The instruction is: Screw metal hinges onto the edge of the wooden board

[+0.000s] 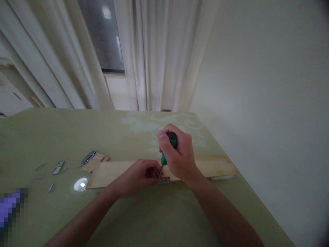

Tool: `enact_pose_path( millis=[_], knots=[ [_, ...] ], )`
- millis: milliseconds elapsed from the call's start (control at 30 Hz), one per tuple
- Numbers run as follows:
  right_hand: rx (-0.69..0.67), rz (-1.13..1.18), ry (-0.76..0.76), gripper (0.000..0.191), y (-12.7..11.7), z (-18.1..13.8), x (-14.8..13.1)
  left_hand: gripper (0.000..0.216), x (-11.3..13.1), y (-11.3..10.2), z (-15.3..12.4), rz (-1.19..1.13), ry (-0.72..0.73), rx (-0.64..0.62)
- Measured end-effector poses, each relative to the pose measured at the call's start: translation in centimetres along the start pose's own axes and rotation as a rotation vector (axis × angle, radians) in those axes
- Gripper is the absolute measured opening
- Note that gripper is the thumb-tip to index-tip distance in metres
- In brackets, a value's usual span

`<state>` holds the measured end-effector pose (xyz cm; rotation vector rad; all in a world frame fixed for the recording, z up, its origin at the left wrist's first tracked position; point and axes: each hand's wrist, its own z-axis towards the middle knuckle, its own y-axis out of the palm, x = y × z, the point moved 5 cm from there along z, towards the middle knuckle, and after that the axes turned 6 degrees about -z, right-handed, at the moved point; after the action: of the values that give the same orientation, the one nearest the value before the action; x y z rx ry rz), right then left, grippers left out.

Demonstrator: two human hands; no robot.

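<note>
My right hand (pixel 180 154) is wrapped round a screwdriver (pixel 163 160) with a green and black handle, its shaft slanting down to the near edge of a pale wooden board (pixel 210 166). At that edge sits a small metal hinge (pixel 165 180) with screw holes, under the screwdriver's tip. My left hand (pixel 138 175) lies over the board, thumb and fingertips pinched together beside the tip and the hinge's left end. Whatever those fingertips hold is too small and hidden to make out.
Left of the board lie a loose metal hinge (pixel 58 167), several thin metal pieces and a stack of small wood pieces (pixel 92 164) with hardware on top. The green table (pixel 164 216) meets a white wall (pixel 269 85) on the right. Curtains (pixel 169 55) hang behind.
</note>
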<state>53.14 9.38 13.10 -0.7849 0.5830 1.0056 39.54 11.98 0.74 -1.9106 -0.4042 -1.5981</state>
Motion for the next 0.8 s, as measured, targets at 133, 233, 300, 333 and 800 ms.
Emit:
enact_pose_path(
  millis=[133, 233, 300, 333, 800],
  knots=[
    [0.011, -0.048, -0.020, 0.035, -0.4, 0.2, 0.1, 0.012, 0.3, 0.0, -0.1, 0.015, 0.005, 0.005],
    [-0.006, -0.076, -0.039, 0.035, -0.5, 0.3, 0.6, 0.008, 0.3, 0.0, -0.1, 0.005, 0.012, 0.009],
    [-0.041, -0.093, -0.068, 0.033, -0.3, 0.1, 0.8, 0.006, 0.2, 0.0, -0.1, -0.008, 0.019, 0.011],
    [-0.048, -0.099, -0.085, 0.032, -0.3, 0.0, 0.8, 0.007, 0.1, 0.0, -0.1, -0.012, 0.021, 0.015],
    [-0.013, -0.012, -0.104, 0.030, -0.3, -0.6, 0.3, 0.008, -0.3, -0.2, -0.1, 0.060, 0.019, 0.027]
  ],
)
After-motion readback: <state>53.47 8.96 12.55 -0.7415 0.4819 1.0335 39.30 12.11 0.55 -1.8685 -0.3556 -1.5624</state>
